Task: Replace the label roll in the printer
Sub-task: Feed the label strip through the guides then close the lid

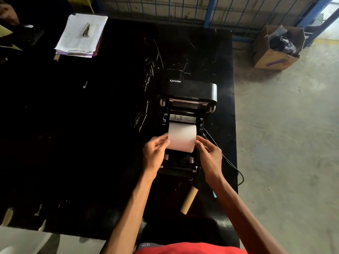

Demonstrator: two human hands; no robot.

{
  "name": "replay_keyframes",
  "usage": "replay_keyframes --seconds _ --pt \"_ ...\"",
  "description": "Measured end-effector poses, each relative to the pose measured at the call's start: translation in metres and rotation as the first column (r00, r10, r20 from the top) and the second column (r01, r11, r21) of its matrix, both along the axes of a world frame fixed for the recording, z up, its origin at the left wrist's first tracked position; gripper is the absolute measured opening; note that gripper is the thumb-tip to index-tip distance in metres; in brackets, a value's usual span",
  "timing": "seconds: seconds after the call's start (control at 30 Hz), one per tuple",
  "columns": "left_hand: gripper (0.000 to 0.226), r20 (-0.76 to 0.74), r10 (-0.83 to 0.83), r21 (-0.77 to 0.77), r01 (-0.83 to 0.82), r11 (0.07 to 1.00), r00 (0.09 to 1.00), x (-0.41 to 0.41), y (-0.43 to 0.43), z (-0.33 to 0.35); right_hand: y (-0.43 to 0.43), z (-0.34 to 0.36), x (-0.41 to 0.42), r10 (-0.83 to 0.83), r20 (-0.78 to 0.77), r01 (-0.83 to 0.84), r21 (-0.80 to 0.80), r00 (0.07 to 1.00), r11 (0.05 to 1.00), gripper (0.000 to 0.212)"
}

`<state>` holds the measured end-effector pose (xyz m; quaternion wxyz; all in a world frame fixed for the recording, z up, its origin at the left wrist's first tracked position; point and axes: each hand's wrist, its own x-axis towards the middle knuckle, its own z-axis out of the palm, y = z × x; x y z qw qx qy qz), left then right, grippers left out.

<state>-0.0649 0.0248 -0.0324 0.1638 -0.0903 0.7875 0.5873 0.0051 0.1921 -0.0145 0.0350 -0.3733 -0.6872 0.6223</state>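
The left hand (156, 149) and right hand (209, 154) pinch the label roll (182, 137) by its ends, likely to seat it level in the open printer (190, 88). A spent core (189, 199) lies at 6 o'clock.

Both bare forearms extended forward. Left hand (156, 151) and right hand (210, 156) pinch opposite ends of white paper label roll (181, 137).

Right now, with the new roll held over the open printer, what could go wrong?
The left hand and right hand hold the label roll only by its ends; it could slip or seat crooked in the printer. The cable beside the right hand could snag. The empty core lies between the forearms; an arm could knock it away.
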Motion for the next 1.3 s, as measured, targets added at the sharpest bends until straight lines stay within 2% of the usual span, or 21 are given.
replay_keyframes --seconds 0.07,0.13,0.2,0.3,0.6,0.77,0.87,0.93,1.0,1.13,1.3 --pt "0.029 0.008 0.051 -0.011 -0.051 0.999 0.999 -0.004 0.0 0.001 0.001 -0.001 0.0 -0.012 0.008 0.012 0.03 1.0 0.999 0.028" --pt "0.028 0.004 0.076 -0.103 -0.075 0.992 0.997 -0.004 0.002 0.0 0.001 -0.005 0.002 -0.042 0.062 0.036 0.096 0.997 0.995 0.025" --pt "0.029 0.009 0.093 -0.174 -0.09 0.981 0.996 0.003 0.005 -0.003 -0.002 -0.011 0.004 -0.038 0.127 0.028 0.08 0.991 0.996 0.026" --pt "0.031 0.043 0.11 -0.202 -0.099 0.974 0.993 0.015 0.009 -0.005 -0.008 -0.015 0.005 0.016 0.187 -0.034 0.092 0.982 0.995 0.029" --pt "0.029 -0.001 0.1 -0.171 -0.098 0.98 0.995 0.029 0.008 0.01 -0.011 0.002 0.01 -0.022 0.177 -0.014 0.197 0.984 0.98 0.034" --pt "0.031 0.059 0.112 -0.058 -0.109 0.992 0.992 0.033 0.004 0.019 -0.007 0.008 0.012 0.016 0.167 -0.041 0.149 0.986 0.988 0.027" --pt "0.035 0.131 0.095 0.062 -0.104 0.993 0.987 0.035 -0.006 0.023 -0.002 0.012 0.018 0.119 0.126 -0.116 -0.033 0.985 0.993 0.016" --pt "0.039 0.165 0.026 0.122 -0.047 0.991 0.986 0.037 -0.014 0.025 0.003 0.017 0.025 0.206 0.057 -0.195 -0.16 0.977 0.968 0.006" --pt "0.041 0.211 -0.046 0.148 0.014 0.989 0.976 0.042 -0.02 0.027 0.006 0.021 0.032 0.288 0.01 -0.278 -0.232 0.958 0.932 0.006" --pt "0.033 0.241 -0.083 0.11 0.058 0.992 0.967 0.053 -0.031 0.029 0.016 0.024 0.043 0.472 0.051 -0.456 -0.183 0.88 0.871 0.006" --pt "0.028 0.335 -0.296 0.021 0.307 0.951 0.895 0.065 -0.051 0.023 0.027 0.017 0.059 0.687 0.189 -0.671 -0.148 0.702 0.727 0.011"
